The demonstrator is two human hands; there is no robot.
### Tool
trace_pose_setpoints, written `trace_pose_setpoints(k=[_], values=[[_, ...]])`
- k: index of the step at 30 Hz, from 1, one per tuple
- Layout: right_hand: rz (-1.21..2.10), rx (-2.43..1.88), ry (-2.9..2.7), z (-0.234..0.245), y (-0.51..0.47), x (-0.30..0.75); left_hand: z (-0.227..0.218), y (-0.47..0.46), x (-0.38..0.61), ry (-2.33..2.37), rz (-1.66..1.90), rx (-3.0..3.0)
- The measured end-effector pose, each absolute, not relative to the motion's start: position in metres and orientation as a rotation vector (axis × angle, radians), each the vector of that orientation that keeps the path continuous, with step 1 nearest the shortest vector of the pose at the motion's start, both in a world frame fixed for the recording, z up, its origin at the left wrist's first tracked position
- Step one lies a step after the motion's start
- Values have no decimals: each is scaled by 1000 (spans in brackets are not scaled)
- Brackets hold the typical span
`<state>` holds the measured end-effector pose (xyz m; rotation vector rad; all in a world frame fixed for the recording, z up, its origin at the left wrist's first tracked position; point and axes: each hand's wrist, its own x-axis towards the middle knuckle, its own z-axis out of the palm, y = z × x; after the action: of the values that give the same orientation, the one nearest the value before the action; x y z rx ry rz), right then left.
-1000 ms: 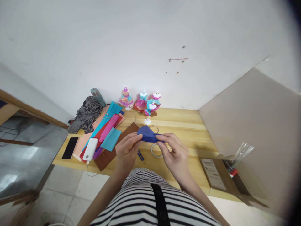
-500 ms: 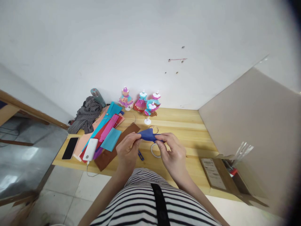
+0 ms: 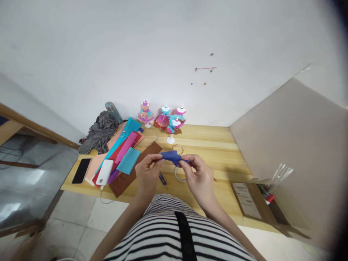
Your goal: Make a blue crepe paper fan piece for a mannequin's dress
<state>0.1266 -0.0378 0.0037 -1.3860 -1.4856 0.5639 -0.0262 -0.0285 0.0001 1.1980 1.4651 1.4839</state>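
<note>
A small piece of blue crepe paper (image 3: 171, 156) is stretched between my two hands above the table. My left hand (image 3: 148, 174) pinches its left end between thumb and fingers. The right end is gripped by my right hand (image 3: 198, 177), where the paper looks gathered and folded. Below the hands lie blue thread snips (image 3: 162, 178) and a white ring (image 3: 179, 174), partly hidden by my right hand. Just beyond the paper is a thin wire loop (image 3: 178, 148). Brown paper (image 3: 125, 183) lies to the left of my left hand.
Little dress-form figures in paper skirts (image 3: 163, 117) stand by the wall. At left are coloured paper sheets (image 3: 129, 161), a white power bank (image 3: 104, 173), a phone (image 3: 81, 171), striped cloth (image 3: 100, 132) and a bottle (image 3: 113, 112). A cardboard box (image 3: 251, 199) stands at right.
The blue paper has shifted in shape: a pointed flap now hangs down near my right fingers. Both hands stay nearly in place, still pinching it.
</note>
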Motion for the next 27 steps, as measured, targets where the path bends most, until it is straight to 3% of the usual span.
trace_pose_setpoints(k=[14, 27], values=[[656, -1106, -1341, 4, -39, 128, 19, -33, -26, 1262, 1688, 1246], [752, -1127, -1387, 14, -41, 131, 22, -36, -29, 1327, 1705, 1401]])
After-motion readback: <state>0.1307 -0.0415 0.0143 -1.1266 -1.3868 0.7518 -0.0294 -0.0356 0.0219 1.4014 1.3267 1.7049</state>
